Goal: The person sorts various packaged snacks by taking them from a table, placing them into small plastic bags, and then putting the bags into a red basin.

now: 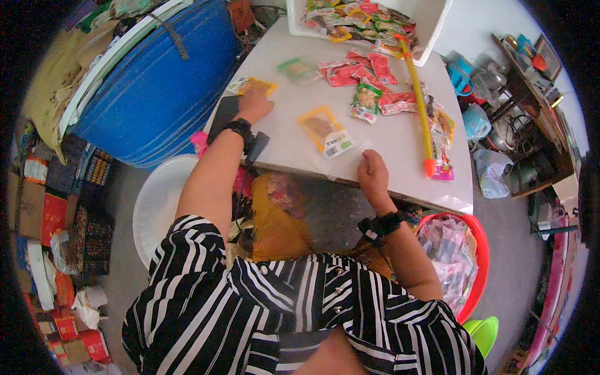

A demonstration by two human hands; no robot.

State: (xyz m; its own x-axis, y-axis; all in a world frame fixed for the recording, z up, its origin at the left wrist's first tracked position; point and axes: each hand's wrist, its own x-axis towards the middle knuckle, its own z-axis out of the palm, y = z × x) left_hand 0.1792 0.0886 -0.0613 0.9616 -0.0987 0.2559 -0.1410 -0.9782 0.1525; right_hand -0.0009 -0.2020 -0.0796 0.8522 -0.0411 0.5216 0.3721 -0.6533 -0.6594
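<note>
My left hand (255, 104) reaches over the far left of the white table and touches a yellow-edged food packet (269, 87). Its fingertips are hard to make out, so whether they grip the packet is unclear. At the near edge, my right hand (373, 173) is curled closed beside some clear plastic film, with no packet visible in it. Between the hands lies another yellow-edged packet (323, 129) with a printed white end. A green-edged packet (297, 70), blurred, is farther back. Red packets (344, 75) lie scattered near a green-edged packet of pale pieces (367, 99).
A white foam box (433, 28) full of packets stands at the back. A yellow tube with orange ends (418, 101) lies along the table's right. Below are a red tub (483, 262) of plastic packets and a white basin (145, 220). A blue barrel (159, 89) stands left.
</note>
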